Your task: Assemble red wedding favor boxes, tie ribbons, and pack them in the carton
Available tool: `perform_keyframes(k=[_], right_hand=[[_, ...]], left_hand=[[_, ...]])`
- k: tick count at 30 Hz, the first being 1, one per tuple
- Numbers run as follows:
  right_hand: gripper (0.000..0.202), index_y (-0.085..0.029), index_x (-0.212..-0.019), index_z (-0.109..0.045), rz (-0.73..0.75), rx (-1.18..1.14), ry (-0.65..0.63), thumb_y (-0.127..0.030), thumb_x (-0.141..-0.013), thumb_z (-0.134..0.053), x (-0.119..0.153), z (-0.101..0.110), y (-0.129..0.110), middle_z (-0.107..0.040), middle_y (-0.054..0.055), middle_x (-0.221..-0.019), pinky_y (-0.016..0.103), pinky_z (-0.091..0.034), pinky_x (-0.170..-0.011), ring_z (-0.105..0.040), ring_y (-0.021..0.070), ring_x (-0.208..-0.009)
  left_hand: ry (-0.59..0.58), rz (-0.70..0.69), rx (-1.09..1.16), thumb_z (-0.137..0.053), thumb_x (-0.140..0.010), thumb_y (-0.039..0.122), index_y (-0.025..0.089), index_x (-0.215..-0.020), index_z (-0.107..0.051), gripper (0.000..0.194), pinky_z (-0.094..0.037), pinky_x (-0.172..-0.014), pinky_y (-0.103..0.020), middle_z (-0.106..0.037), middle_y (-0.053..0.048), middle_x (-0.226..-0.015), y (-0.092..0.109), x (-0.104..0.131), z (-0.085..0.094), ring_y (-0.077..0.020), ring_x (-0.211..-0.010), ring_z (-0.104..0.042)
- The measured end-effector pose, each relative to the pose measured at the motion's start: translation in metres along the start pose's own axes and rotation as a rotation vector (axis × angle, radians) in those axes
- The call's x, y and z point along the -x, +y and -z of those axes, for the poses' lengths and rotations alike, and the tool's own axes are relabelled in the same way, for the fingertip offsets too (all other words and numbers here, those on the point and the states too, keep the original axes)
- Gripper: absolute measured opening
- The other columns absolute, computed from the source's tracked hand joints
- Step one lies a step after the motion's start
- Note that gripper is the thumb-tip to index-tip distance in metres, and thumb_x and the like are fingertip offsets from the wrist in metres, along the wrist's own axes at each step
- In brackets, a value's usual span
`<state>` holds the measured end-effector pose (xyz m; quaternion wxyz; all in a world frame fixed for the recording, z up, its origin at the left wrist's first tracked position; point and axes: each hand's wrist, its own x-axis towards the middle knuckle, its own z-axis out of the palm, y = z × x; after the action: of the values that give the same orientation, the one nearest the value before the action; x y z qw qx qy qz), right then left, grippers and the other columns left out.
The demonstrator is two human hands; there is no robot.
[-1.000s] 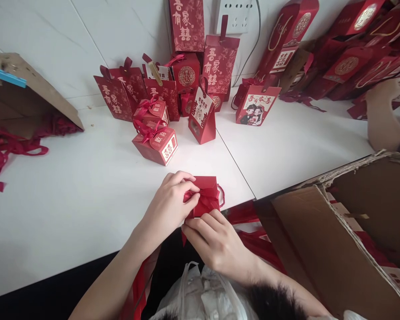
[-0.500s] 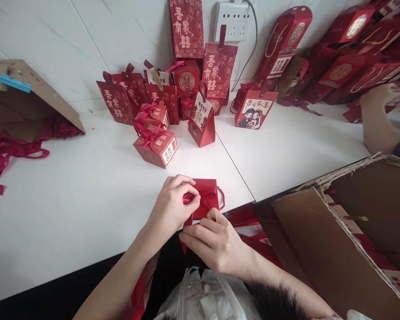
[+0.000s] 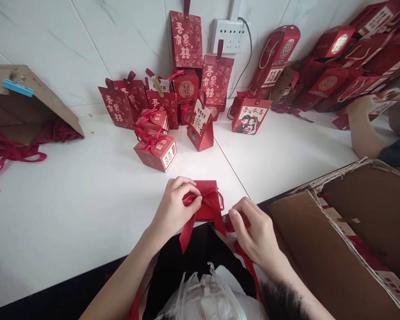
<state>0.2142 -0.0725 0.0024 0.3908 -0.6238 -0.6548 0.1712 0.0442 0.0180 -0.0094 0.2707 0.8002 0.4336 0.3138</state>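
A small red gift box [image 3: 206, 186] lies at the table's front edge, with a twisted red cord handle [image 3: 222, 200] on its right side. Across its top runs a red satin ribbon [image 3: 188, 234], tied in a bow whose two tails hang over the near edge. My left hand [image 3: 177, 201] pinches a loop of this bow between thumb and fingers. Just right of the box, my right hand [image 3: 257, 230] is in the air, touching neither box nor ribbon. Its fingers are loosely curled, the thumb stands apart, and nothing shows in it.
Several red boxes [image 3: 159, 153] stand behind on the white table [image 3: 96, 195]. An open carton [image 3: 302, 222] is at the right edge. On the left, another carton [image 3: 62, 100] holds red ribbons [image 3: 11, 149]. Another person's hands [image 3: 366, 118] work at the far right.
My right hand has let go of the ribbon and moved right, away from the box. The ribbon tails now hang free. My left hand keeps its pinch on the bow.
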Motion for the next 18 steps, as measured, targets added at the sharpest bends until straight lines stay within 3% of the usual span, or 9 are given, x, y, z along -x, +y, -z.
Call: perform_keyframes(k=[2,4,7,10,14,18], right_hand=[[0.044,-0.018,-0.058,-0.049,-0.265,0.000,-0.190,-0.041,-0.094,-0.038,0.002,0.001,0.004,-0.050,0.000,-0.052,0.023,-0.033,-0.046,-0.042,0.0096,-0.045],[0.050,-0.017,-0.059,-0.055,-0.434,-0.150,-0.396,-0.049,-0.093,-0.036,0.006,-0.004,0.006,-0.055,0.001,-0.054,0.022,-0.034,-0.046,-0.047,0.0104,-0.047],[0.046,-0.015,-0.071,-0.063,-0.540,-0.380,-0.453,-0.048,-0.093,-0.039,0.013,-0.014,0.006,-0.064,0.004,-0.065,0.021,-0.042,-0.052,-0.058,0.0124,-0.057],[0.038,-0.016,-0.068,-0.059,-0.341,-0.333,-0.357,-0.035,-0.094,-0.040,0.017,-0.019,0.006,-0.063,0.003,-0.065,0.022,-0.043,-0.056,-0.058,0.0127,-0.060],[0.035,-0.017,-0.059,-0.049,0.088,0.026,-0.224,-0.018,-0.093,-0.039,0.019,-0.016,0.011,-0.052,0.000,-0.057,0.024,-0.035,-0.056,-0.044,0.0109,-0.054],[0.035,-0.017,-0.056,-0.045,0.295,0.317,-0.113,-0.013,-0.091,-0.045,0.019,-0.012,0.015,-0.046,-0.001,-0.055,0.026,-0.030,-0.058,-0.037,0.0105,-0.052]], left_hand=[[-0.021,-0.006,0.017,-0.058,-0.080,0.016,0.022,-0.077,-0.062,0.008,-0.049,-0.089,-0.032,-0.059,-0.002,-0.094,-0.001,-0.001,0.000,-0.0177,-0.099,-0.055],[-0.039,-0.010,0.022,-0.058,-0.081,0.017,0.022,-0.077,-0.062,0.008,-0.049,-0.090,-0.032,-0.059,-0.002,-0.095,-0.001,-0.001,0.001,-0.0178,-0.100,-0.055],[-0.036,-0.012,0.016,-0.057,-0.081,0.017,0.022,-0.079,-0.063,0.008,-0.049,-0.090,-0.033,-0.059,-0.002,-0.096,-0.001,-0.002,0.002,-0.0183,-0.100,-0.055],[-0.030,-0.007,0.001,-0.055,-0.082,0.016,0.021,-0.079,-0.063,0.009,-0.049,-0.089,-0.034,-0.059,-0.003,-0.094,0.001,-0.002,0.001,-0.0185,-0.099,-0.056],[-0.040,-0.004,-0.025,-0.055,-0.081,0.014,0.021,-0.077,-0.062,0.010,-0.048,-0.089,-0.035,-0.058,-0.002,-0.093,0.004,-0.003,0.001,-0.0188,-0.097,-0.056],[-0.045,0.009,-0.032,-0.056,-0.080,0.013,0.021,-0.075,-0.062,0.011,-0.048,-0.088,-0.034,-0.057,-0.002,-0.091,0.005,-0.004,0.000,-0.0190,-0.096,-0.056]])
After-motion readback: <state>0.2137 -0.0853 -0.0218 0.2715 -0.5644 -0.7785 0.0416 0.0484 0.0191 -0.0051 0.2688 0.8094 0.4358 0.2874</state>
